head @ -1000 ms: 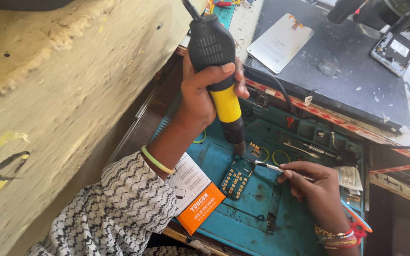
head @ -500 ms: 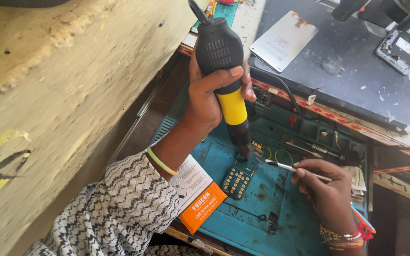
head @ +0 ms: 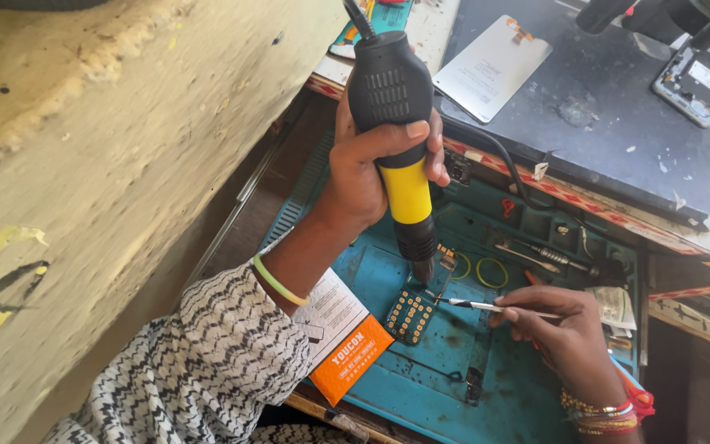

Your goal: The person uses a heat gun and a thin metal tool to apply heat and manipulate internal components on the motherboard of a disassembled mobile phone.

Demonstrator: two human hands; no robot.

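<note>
The left hand (head: 371,168) gripped a black-and-yellow hot-air gun (head: 396,148) upright, nozzle just above the small keypad circuit board (head: 410,316); the right hand (head: 556,329) pinched slim metal tweezers (head: 486,307) pointing left at it.

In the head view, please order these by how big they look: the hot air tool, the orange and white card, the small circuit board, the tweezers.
1. hot air tool, though it is nearest the camera
2. orange and white card
3. tweezers and small circuit board: too alike to rank

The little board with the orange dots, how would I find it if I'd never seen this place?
Look for the teal work mat in the tray below the dark desk. Near its middle, just under the metal tip of the black-and-yellow hot air tool in the left hand, lies the small circuit board. It alone has a grid of orange dots, and the tweezers in the right hand point at it.
</note>
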